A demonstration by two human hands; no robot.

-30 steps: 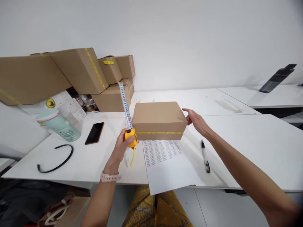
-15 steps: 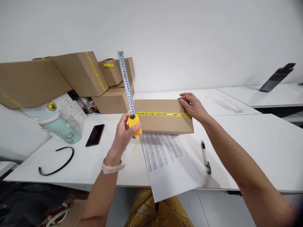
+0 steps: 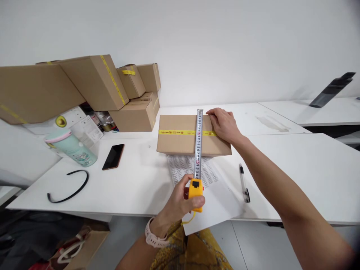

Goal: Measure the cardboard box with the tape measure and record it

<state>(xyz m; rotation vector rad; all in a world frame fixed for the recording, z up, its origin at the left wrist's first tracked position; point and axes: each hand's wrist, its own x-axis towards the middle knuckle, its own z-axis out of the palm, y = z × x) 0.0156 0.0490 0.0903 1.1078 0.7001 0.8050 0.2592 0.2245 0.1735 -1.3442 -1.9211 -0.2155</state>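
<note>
My left hand is closed round a yellow tape measure in front of the box, thumb on its case. Its metal blade is pulled out and points away from me across the top of a cardboard box, with the end hook near the box's far edge. Yellow printed tape runs along the box. At the far right of the box, my right hand grips its edge, with some fingertips hidden. A printed sheet of paper lies partly under the box and reaches past the table's front edge.
Right of the paper lies a pen. To the left are a phone, a mint tumbler and a black curved band. Several cardboard boxes are stacked against the wall. A dark bottle-like object leans at the far right.
My left hand has moved right and toward me, bringing the tape measure from beside the box's left end to across its top. My right hand stays at the box's far right edge.
</note>
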